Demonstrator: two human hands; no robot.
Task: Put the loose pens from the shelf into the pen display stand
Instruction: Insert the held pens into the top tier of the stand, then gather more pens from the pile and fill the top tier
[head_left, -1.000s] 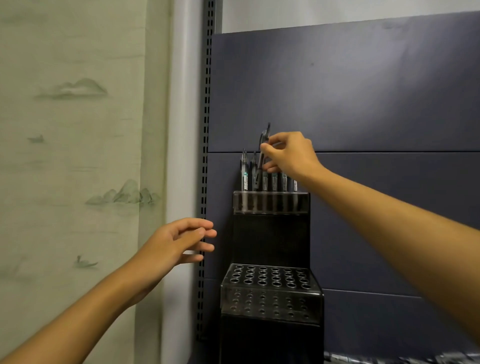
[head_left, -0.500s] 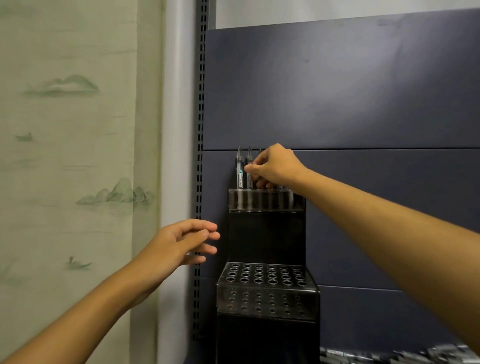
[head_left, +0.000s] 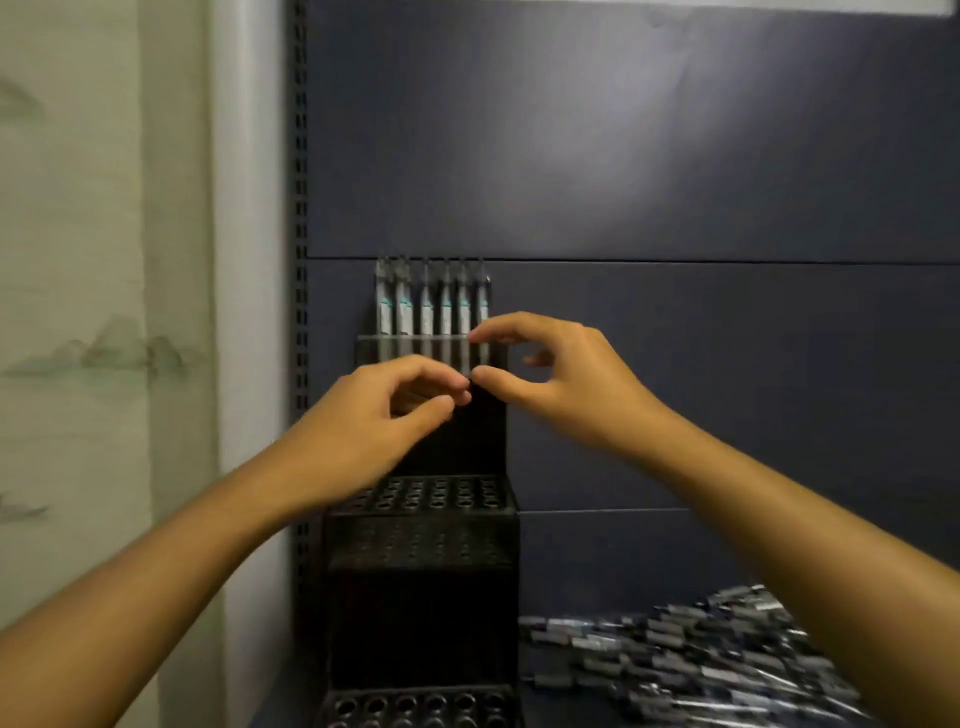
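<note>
Both hands met before the pen display stand (head_left: 423, 597). The left hand (head_left: 363, 421) had its grip curled around something dark, seemingly a pen; the right hand (head_left: 561, 379) was empty, thumb and forefinger parted. Six pens (head_left: 431, 306) stood in the top tier; loose pens (head_left: 685, 654) lay on the shelf. Advice: pinch mid-barrel, align vertically above a hole.

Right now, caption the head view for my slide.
Both hands meet before the stand; six pens fill its top row.
</note>
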